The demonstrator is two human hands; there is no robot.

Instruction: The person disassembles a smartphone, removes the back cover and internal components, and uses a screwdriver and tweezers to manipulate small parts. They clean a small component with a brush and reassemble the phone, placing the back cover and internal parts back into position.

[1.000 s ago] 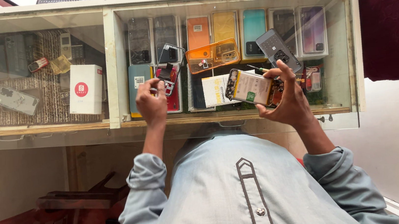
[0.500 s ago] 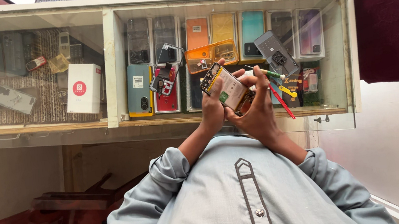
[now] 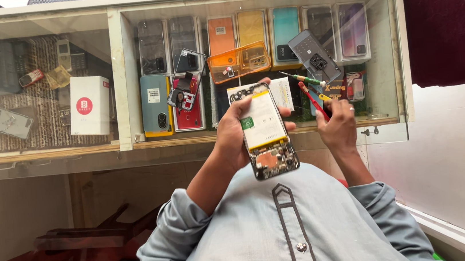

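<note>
Head view: left hand (image 3: 232,139) grips an opened phone (image 3: 267,133), right hand (image 3: 337,128) pinches a red tool (image 3: 311,97) above the phone-filled glass case (image 3: 119,73).

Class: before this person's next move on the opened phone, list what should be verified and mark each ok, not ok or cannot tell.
1. Opened phone firmly in left hand: ok.
2. Battery and board face up, in view: ok.
3. Right hand has grip on red tool: ok.
4. Tool tip clear of the phone: ok.
5. Loose screws kept in orange tray: cannot tell.
6. Glass counter steady: cannot tell.
</note>
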